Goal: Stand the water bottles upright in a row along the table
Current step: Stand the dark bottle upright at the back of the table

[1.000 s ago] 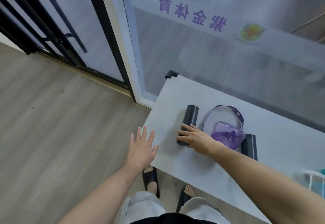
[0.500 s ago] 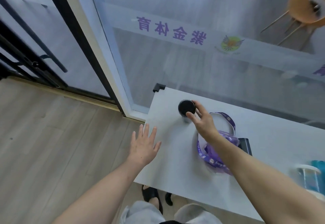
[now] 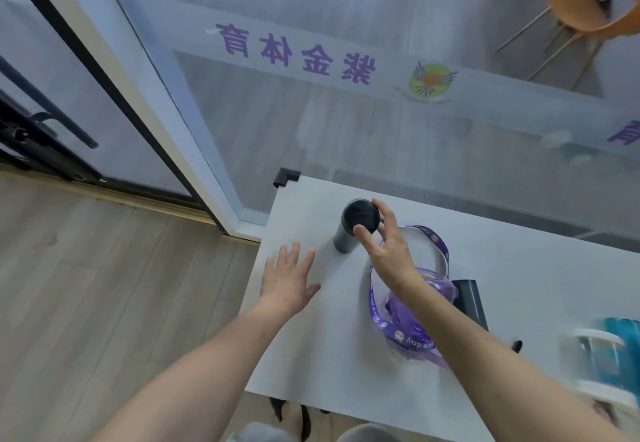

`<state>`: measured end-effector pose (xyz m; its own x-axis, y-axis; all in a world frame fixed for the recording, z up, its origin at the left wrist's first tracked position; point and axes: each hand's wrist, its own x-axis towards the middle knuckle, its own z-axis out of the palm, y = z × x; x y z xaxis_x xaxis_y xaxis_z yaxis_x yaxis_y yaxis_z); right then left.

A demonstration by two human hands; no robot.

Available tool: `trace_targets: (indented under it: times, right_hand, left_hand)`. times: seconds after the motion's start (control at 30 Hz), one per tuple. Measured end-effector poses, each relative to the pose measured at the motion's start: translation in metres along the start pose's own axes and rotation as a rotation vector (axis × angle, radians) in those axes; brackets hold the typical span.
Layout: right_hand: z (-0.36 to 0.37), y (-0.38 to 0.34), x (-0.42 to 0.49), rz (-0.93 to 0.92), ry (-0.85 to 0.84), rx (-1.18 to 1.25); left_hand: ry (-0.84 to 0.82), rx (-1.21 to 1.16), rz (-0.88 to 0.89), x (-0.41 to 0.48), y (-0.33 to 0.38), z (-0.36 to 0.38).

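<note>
A black cylindrical bottle (image 3: 356,221) stands upright near the far left corner of the white table (image 3: 322,348). My right hand (image 3: 389,247) holds its top, thumb in front and fingers at the right side. My left hand (image 3: 289,277) hovers flat and open over the table's left edge, holding nothing. A purple translucent bottle (image 3: 420,320) with a purple lanyard (image 3: 438,244) lies under my right forearm. Another dark bottle (image 3: 471,297) lies on its side just right of it. A clear and teal bottle (image 3: 604,355) shows at the right edge.
A glass wall with purple lettering (image 3: 294,48) runs right behind the table. A black corner guard (image 3: 285,176) caps the far left table corner. Wooden floor (image 3: 86,285) lies to the left. An orange chair (image 3: 588,1) is beyond the glass.
The black bottle lay on its side a second ago; my right hand has stood it upright near the far left corner. My left hand has stayed open by the edge.
</note>
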<state>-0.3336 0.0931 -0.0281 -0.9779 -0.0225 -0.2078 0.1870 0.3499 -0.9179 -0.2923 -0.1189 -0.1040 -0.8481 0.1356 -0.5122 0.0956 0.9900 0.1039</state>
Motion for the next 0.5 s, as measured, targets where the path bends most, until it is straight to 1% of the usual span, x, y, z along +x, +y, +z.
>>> trace_targets:
  times: [0.2,0.33,0.5]
  right_hand:
    - [0.006,-0.001,0.010,-0.069,0.061,0.003]
    - [0.017,-0.006,0.041,-0.100,0.146,-0.057]
    - [0.027,-0.014,0.081,-0.134,0.174,-0.110]
  left_hand:
    - [-0.160,-0.040,-0.040,0.031,-0.003,0.008]
    - [-0.195,-0.054,-0.047,0.033,-0.002,0.007]
    - [-0.239,-0.042,-0.047,0.037,-0.003,0.004]
